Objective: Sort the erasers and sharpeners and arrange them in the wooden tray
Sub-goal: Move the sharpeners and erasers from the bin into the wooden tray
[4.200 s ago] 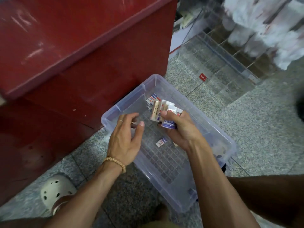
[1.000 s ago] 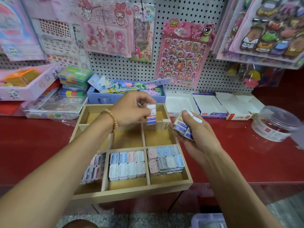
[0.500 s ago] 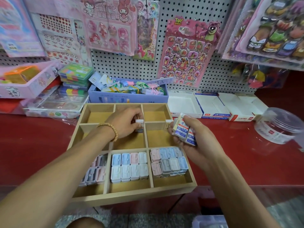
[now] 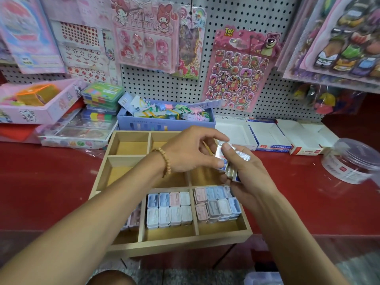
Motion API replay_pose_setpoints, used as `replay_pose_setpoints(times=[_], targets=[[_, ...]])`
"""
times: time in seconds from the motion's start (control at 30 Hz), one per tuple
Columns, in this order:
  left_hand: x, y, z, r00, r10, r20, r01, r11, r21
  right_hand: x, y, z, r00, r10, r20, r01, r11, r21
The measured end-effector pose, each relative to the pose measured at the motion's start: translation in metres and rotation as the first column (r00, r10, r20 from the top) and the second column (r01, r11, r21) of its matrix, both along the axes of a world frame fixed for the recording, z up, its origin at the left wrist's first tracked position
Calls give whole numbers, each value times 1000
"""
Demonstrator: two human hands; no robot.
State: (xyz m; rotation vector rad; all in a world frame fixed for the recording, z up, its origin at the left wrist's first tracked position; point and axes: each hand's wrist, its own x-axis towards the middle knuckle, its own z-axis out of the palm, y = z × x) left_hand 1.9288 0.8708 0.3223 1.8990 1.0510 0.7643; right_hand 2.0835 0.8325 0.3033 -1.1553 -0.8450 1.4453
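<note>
**Two hands meeting over the tray, a stack of erasers between them**

The right hand is gripping a small stack of wrapped erasers, thumb pressing on top and fingers curling underneath, holding it above the right side of the wooden tray. The left hand, a beaded bracelet sitting on its wrist, is reaching across and pinching at the stack with thumb and fingertips; the motion blur is making it hard to say whether one eraser is coming free.

Below the hands, the tray is sitting on the red counter, its front edge hanging over the counter's edge. The sharpeners, pastel blue, pink and white, are standing packed in rows in the front middle compartment, with more in the front right one and a few showing in the front left one behind the left forearm. The back left compartment and the one in front of it are showing bare wood.

Beyond the tray a blue box of small packets is standing against the pegboard, with open white cartons just to its right. A clear plastic jar is lying near the right edge of the counter. Sticker sheets are hanging on the pegboard above.
</note>
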Motion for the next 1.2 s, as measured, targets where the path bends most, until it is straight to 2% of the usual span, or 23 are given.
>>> replay_pose_setpoints(times=[0.07,0.2,0.37,0.53,0.77,1.0,1.2], targets=[[3,-2,0,999,45,12,-45,999,15,-1,0,0,1000,-1,-17,1,1000,-15],[-1,-6,4,994,89,69,-86,995,-50,-1,-3,3,994,33,-104,-38,998,-55],[-24,-6,4,974,174,143,-162,983,-89,-3,-8,0,999,8,-49,-10,999,-47],[-59,11,-15,931,332,-152,-319,942,106,2,-11,-3,999,-40,-19,39,998,-46],[-49,15,-39,842,345,-414,-265,934,240,10,-15,-7,998,-66,18,67,996,-52],[-43,18,-57,746,444,-496,-246,876,414,18,-14,-12,997,-68,40,70,996,-48],[-45,18,-57,741,448,-501,-250,876,413,15,-16,-15,999,-6,39,7,1000,-17]])
